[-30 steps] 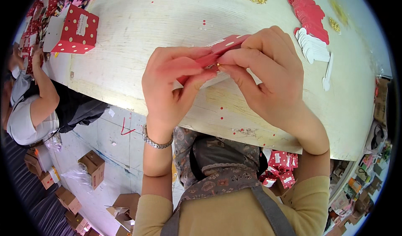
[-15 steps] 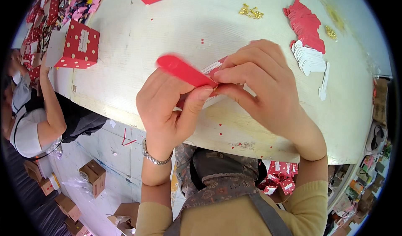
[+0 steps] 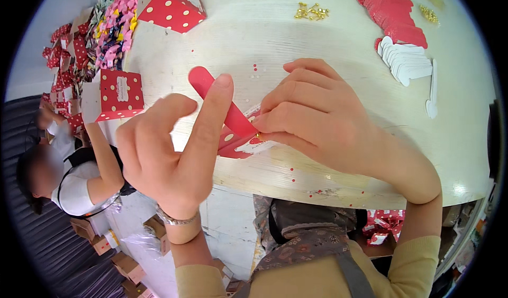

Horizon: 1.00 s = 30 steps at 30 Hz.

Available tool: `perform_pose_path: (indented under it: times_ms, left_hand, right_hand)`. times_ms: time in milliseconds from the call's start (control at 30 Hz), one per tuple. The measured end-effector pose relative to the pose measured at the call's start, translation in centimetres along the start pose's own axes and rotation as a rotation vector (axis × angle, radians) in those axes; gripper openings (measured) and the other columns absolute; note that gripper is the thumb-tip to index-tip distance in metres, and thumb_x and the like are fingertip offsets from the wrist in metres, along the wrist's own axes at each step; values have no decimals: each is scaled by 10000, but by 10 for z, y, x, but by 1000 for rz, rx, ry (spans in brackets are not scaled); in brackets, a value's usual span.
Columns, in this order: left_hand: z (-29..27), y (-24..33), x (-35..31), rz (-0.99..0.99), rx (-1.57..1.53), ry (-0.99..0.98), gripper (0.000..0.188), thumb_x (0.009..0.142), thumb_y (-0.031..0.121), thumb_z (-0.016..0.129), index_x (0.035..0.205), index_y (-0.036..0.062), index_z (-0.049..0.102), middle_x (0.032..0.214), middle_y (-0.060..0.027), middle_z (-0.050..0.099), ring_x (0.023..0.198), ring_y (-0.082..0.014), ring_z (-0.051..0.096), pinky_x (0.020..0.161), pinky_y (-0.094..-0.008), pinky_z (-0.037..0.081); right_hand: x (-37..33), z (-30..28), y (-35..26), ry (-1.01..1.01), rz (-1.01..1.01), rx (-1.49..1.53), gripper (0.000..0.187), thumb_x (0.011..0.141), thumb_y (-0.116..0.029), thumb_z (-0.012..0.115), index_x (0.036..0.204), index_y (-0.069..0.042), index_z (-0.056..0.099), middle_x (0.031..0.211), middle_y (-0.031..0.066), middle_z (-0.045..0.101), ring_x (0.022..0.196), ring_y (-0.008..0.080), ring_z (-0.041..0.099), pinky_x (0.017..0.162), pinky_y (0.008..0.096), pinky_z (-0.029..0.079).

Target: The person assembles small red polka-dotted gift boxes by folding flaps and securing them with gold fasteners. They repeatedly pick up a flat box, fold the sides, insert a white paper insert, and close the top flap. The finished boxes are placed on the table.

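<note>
A red paper strip with a rounded end slants across a small red box with cream dots, partly hidden by my hands. A tiny gold fastener shows where the strip's lower end meets the box. My right hand pinches strip and box together at that spot, fingers closed. My left hand, with a metal bracelet on its wrist, is open. Its thumb stretches up across or just over the strip, and its index finger is apart from the thumb.
Gold fasteners lie at the back, with red strips and white strips at right. A dotted box stands at the far left, another box nearer a co-worker. Pink bows are heaped behind.
My left hand has let go of the strip and box and moved left, its thumb and fingers spreading. My right hand stays pinched at the strip's end. The view has shifted.
</note>
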<state>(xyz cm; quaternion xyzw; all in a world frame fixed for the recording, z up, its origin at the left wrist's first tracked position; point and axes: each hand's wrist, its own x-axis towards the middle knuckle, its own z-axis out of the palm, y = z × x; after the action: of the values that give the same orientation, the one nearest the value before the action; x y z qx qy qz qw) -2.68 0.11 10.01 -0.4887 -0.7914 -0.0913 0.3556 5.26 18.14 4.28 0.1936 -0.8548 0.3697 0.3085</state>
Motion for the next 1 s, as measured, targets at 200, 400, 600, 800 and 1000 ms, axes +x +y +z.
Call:
perform_pose_path:
  times_ms: [200,400,600,800,1000]
  left_hand:
    - [-5,20,-14,-474,-571,-245,269,768,-78,661,1018,9,705,905,-120,677,759,-162,646,680,-222,501]
    - [-3,21,-22,-891,-1098,-196,158,825,-47,659,982,-56,671,922,-116,679,825,-144,643,717,-232,520]
    - [2,11,-17,-792,-1209,-272,155,800,-43,655,953,-51,677,891,-125,679,798,-165,639,695,-241,507]
    - [5,1,-14,-500,-1149,-325,216,730,-62,637,940,-41,683,925,-140,655,765,-199,636,689,-253,506]
    - [10,10,-35,-398,-1026,-202,304,617,-104,703,907,-13,690,914,-133,629,802,-271,663,696,-319,545]
  right_hand:
    - [-7,7,-6,103,12,18,159,716,-130,743,832,-97,639,842,4,617,733,170,574,851,404,463]
    - [-11,12,-8,174,46,41,163,714,-127,749,827,-99,635,836,6,625,705,169,572,850,399,467]
    - [-12,13,-6,217,101,81,205,683,-135,784,820,-102,635,810,9,632,669,171,579,832,395,482]
    - [-12,15,-5,237,111,95,202,681,-129,779,815,-99,630,806,3,633,672,171,578,726,359,466]
    - [-10,9,-8,168,118,79,173,674,-97,745,792,-97,619,807,-10,635,667,161,563,622,296,389]
